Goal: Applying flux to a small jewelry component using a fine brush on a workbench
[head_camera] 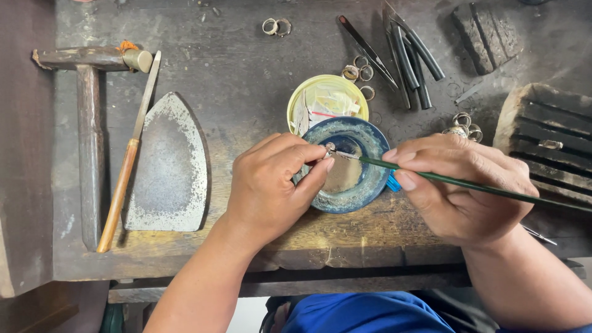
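My left hand point(274, 182) pinches a small metal ring point(330, 147) between thumb and fingers, holding it over a blue-rimmed round dish point(369, 140) on the wooden bench. My right hand point(459, 185) grips a thin green-handled brush point(468, 183) like a pen. The brush tip touches the ring. Just behind the dish stands a yellow-rimmed bowl point(296, 102) with scraps of paper in it.
At the left lie a hammer point(91, 123), a wood-handled file point(126, 166) and a flat iron-shaped metal plate point(168, 166). Loose rings point(277, 26) are scattered at the back, with tweezers point(367, 50) and black-handled pliers point(413, 52). A grooved block point(552, 145) stands at the right.
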